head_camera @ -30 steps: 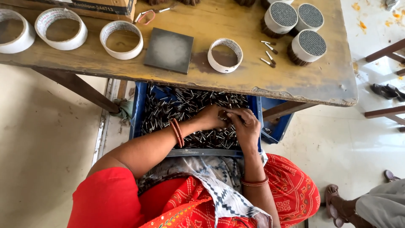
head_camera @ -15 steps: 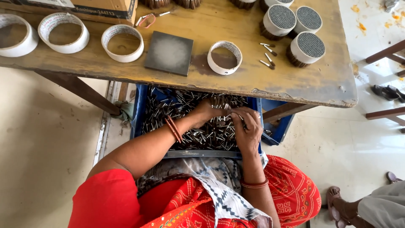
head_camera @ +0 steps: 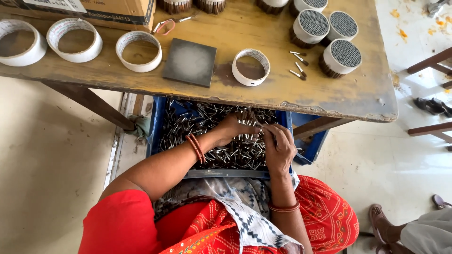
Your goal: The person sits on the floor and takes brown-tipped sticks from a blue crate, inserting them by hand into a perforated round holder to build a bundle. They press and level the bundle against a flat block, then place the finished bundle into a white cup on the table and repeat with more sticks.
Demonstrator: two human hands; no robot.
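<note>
Table (head_camera: 301,94): worn yellow-painted wood, chipped along the near edge, across twelve o'clock; dark angled legs below. Floor (head_camera: 52,160): pale beige at nine o'clock, glossy light tiles at three o'clock catching daylight. Brown wooden chair legs (head_camera: 431,61) at two o'clock.

- The desk (head_camera: 282,89) is bare wood, worn and scuffed, its yellowish top stained and matt.
- The crate (head_camera: 156,127) under it looks like blue plastic.
- The small pins (head_camera: 207,127) filling the crate are thin metal, dull grey with some glints.
- The square plate (head_camera: 189,62) is dark, matt and dusty grey.
- The rings (head_camera: 251,67) look like white paper or card, smooth outside.
- The box (head_camera: 94,11) is brown cardboard.
</note>
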